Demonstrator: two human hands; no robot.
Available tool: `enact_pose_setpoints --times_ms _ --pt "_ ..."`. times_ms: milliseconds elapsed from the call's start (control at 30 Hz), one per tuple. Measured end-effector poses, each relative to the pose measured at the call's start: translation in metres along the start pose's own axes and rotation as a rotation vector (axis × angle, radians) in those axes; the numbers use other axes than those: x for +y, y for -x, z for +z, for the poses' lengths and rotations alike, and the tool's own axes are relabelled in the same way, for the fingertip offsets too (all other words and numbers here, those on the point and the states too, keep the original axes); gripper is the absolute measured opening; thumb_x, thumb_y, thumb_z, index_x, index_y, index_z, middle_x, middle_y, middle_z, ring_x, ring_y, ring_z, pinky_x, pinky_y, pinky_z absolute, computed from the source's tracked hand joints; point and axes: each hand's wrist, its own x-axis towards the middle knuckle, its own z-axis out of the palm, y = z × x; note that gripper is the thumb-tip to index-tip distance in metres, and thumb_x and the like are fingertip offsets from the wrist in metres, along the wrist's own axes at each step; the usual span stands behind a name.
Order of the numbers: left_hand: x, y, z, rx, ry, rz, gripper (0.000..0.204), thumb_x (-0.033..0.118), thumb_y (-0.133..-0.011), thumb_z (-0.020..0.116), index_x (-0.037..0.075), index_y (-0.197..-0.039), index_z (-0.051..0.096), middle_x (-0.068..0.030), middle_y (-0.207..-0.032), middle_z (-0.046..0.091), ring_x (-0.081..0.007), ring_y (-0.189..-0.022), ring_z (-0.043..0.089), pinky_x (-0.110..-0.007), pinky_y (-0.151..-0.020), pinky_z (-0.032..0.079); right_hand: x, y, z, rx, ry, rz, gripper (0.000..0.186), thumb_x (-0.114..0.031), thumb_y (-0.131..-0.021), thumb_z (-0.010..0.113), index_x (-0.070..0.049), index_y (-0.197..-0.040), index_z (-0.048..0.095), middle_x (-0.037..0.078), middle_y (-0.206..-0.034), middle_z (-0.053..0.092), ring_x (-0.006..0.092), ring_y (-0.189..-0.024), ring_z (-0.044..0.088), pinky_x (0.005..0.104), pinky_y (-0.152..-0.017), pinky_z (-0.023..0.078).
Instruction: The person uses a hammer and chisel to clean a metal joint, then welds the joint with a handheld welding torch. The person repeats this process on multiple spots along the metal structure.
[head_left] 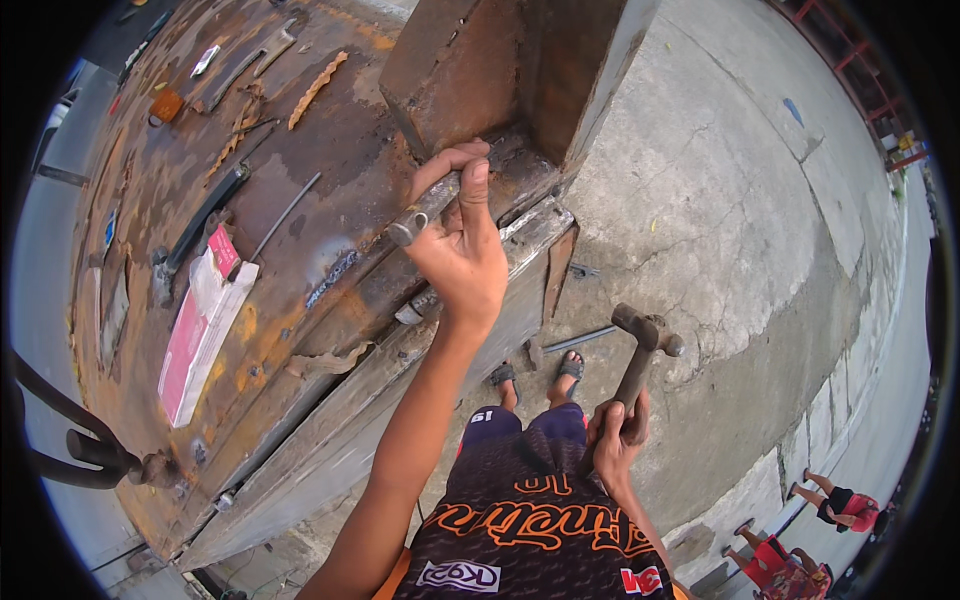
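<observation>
My left hand (462, 262) grips a cold chisel (424, 212), a thick steel bar with a flattened round end pointing back toward me. Its far end meets the corner where an upright rusty steel beam (455, 70) stands on the steel table; the exact tip is hidden by my fingers and the beam. In my right hand (618, 445) is a ball-peen hammer (640, 350), held low near my right thigh over the concrete, head up and apart from the chisel.
The rusty steel table (260, 290) fills the left. On it lie a pink and white box (205, 335), a black-handled tool (205, 222), a thin rod (287, 215) and scrap strips (317, 90). A metal rod (580, 338) rests on the concrete (720, 220) near my feet. Two people (775, 570) (850, 508) are at lower right.
</observation>
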Motion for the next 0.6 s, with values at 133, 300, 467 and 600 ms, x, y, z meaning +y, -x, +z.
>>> enact_pose_setpoints --times_ms 133,300,467,600 --pt "0.012 0.0 -0.006 -0.262 -0.156 0.076 0.017 0.01 -0.102 0.062 -0.007 -0.101 0.06 -0.0167 -0.112 0.068 -0.0226 -0.103 0.067 -0.035 -0.092 0.055 0.001 0.003 -0.001 -0.018 0.004 0.021 0.062 -0.029 -0.107 0.055 0.003 -0.154 0.032 -0.002 -0.062 0.049 0.0053 -0.049 0.044 0.0223 -0.046 0.033" --pt "0.023 0.002 -0.03 -0.152 -0.039 0.03 0.017 0.009 -0.102 0.061 -0.007 -0.103 0.058 -0.0183 -0.115 0.068 -0.0258 -0.113 0.065 -0.036 -0.096 0.053 0.001 0.003 -0.004 -0.031 0.024 0.013 0.061 -0.029 -0.107 0.055 0.002 -0.154 0.033 -0.002 -0.064 0.049 0.0054 -0.05 0.045 0.0224 -0.046 0.034" --pt "0.004 -0.015 -0.019 -0.306 -0.13 0.257 0.01 0.008 -0.1 0.063 0.001 -0.107 0.061 -0.0167 -0.118 0.069 -0.0285 -0.119 0.065 -0.037 -0.094 0.055 0.002 0.002 -0.008 0.0 -0.011 0.012 0.06 -0.028 -0.107 0.054 0.002 -0.154 0.033 -0.001 -0.065 0.049 0.0052 -0.051 0.045 0.022 -0.047 0.035" --pt "-0.003 -0.019 -0.008 -0.579 -0.422 0.453 0.012 0.002 -0.094 0.068 0.001 -0.105 0.063 -0.0147 -0.111 0.072 -0.0321 -0.116 0.068 -0.045 -0.101 0.055 0.003 0.0 -0.015 0.006 -0.087 -0.024 0.06 -0.031 -0.107 0.055 0.002 -0.153 0.035 -0.002 -0.066 0.049 0.0048 -0.051 0.044 0.0216 -0.046 0.033"
